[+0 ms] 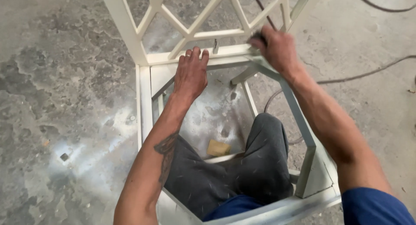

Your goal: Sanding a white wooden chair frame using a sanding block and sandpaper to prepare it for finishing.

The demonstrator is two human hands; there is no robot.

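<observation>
The white chair frame (149,60) lies tipped on the concrete floor (60,99), its lattice back (190,32) away from the person and the open seat frame around their knee, which brings the back rail within reach of both hands. The left hand (190,73) rests flat on that rail, fingers loosely spread and holding nothing, apparently bracing the frame. The right hand (275,49), arm nearly straight, is curled over a small dark pad (259,36), possibly an abrasive, pressed to the rail's corner. A tan block (218,148) lies on the floor inside the frame.
</observation>
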